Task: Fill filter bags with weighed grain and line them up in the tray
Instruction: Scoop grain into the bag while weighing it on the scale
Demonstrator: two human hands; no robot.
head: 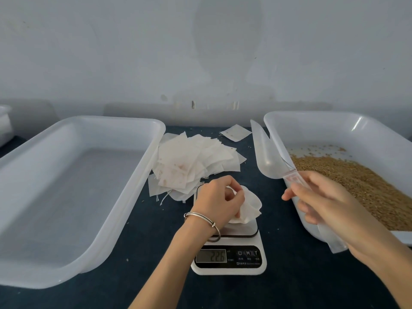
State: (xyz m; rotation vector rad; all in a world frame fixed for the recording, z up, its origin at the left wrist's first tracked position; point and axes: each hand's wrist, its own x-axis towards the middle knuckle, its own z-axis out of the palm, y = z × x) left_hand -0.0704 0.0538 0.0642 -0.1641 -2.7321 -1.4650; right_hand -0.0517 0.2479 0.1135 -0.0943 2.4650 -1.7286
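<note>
The left hand (219,198) pinches a crumpled white paper filter bag (250,205) on the small white scale (229,255). The right hand (323,204) grips a clear plastic scoop (266,150).

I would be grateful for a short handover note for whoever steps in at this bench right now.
Left hand grips an open filter bag on the scale; the display seems to read 22.6.
Right hand holds the clear scoop by its handle, raised between scale and grain tray; the scoop looks empty.
Grain lies in the right tray. Spare bags are piled behind the scale.
Done: no filled bag lies in the left tray.
Left: weigh grain into this bag, place it in the left tray, repeat.
</note>
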